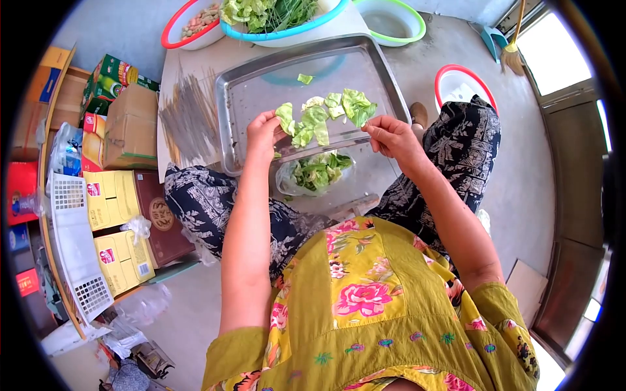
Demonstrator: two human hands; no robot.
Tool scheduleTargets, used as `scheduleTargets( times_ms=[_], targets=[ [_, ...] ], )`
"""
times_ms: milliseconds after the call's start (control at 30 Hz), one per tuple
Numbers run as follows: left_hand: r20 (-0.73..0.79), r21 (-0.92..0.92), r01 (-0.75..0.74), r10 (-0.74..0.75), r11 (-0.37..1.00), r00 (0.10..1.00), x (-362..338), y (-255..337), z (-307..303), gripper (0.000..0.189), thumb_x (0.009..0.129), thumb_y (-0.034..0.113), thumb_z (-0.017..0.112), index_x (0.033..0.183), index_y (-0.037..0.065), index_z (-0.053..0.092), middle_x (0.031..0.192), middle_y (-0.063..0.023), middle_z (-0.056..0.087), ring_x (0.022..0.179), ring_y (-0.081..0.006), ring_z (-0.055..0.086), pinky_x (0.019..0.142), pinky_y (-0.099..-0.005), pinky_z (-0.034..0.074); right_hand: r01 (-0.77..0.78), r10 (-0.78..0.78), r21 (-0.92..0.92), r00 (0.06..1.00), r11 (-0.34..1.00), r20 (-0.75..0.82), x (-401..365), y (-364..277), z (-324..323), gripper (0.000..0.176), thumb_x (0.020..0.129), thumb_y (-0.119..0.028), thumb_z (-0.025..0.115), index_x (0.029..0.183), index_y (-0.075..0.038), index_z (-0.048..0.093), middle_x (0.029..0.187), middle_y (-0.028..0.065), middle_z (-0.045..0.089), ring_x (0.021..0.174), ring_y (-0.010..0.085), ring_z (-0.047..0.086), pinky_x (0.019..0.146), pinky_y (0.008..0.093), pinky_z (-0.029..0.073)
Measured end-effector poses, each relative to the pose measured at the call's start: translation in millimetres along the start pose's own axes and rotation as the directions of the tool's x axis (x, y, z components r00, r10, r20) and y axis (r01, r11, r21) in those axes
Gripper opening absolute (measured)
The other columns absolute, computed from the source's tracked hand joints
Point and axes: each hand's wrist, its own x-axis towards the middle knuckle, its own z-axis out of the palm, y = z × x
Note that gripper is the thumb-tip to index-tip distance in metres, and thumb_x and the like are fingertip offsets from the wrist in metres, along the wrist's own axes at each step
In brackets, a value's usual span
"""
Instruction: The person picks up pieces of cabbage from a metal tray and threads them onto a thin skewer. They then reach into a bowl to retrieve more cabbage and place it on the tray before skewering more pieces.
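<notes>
In the frame's upper centre, the left hand [264, 135] and right hand [393, 140] pinch opposite ends of 1 row of leaf pieces [314, 121] over the metal tray [251, 91], bagged greens [317, 173] just below.

- The left arm [244, 241] reaches almost straight forward, bare to above the elbow, the wrist [260, 155] roughly in line with the forearm.
- The left hand [262, 135] is partly curled, its fingers [265, 118] turned inward to the right and drawn together.
- The right arm [450, 208] slants forward and inward.
- The right hand [394, 139] pinches with thumb and forefinger, the other fingers folded in.
- Both hands sit level, apart, facing each other.
- The legs [462, 146] are spread wide.
</notes>
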Motion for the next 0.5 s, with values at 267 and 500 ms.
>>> scheduleTargets(
  times_ms=[267, 500],
  targets=[
    [0.265, -0.567, 0.251, -0.115, 0.785, 0.957, 3, 5, -7, 0.017, 0.089, 0.009, 0.052, 0.106, 0.006, 0.053, 0.102, -0.0078, 0.061, 0.089, -0.021, 0.061, 0.077, -0.0374, 0.051, -0.003, 0.003, -0.035, 1.0, 0.999, 0.011, 4, 6, 3, 0.015, 0.092, -0.018, 0.053, 0.095, -0.005, 0.06, 0.06, -0.0036, 0.051, 0.049, 0.0015, 0.038, 0.045, 0.0165, 0.027],
    [0.066, -0.539, 0.175, -0.165, 0.824, 0.984, 7, -5, -7, 0.018, 0.088, 0.011, 0.056, 0.105, 0.005, 0.052, 0.099, -0.0089, 0.061, 0.089, -0.0223, 0.061, 0.077, -0.0379, 0.05, -0.032, -0.01, -0.356, 0.993, 0.934, -0.117, 52, 16, -26, 0.016, 0.084, -0.017, 0.059, 0.086, -0.002, 0.064, 0.063, 0.0027, 0.059, 0.05, 0.0084, 0.049, 0.047, 0.0234, 0.038]
  ],
)
